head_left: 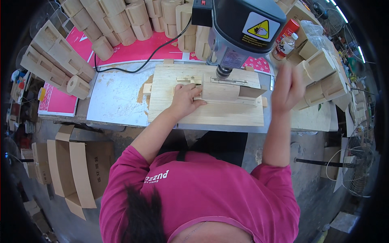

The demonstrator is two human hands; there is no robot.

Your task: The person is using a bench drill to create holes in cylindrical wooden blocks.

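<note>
here, hands (187, 99) well apart, board (227, 116) bare near front edge

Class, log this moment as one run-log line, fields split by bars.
left hand: at left end of block | right hand: raised, blurred, hold unclear | drill: over block | board: under block

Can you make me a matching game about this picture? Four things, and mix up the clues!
Things:
1. Drill press
2. Wooden workpiece
3. Shirt
4. Bottle

Clues:
A. Magenta
B. White-capped, next to a red can
C. Right below the drill chuck
D. Has a yellow warning triangle

Right pairs: 1-D, 2-C, 3-A, 4-B
</note>
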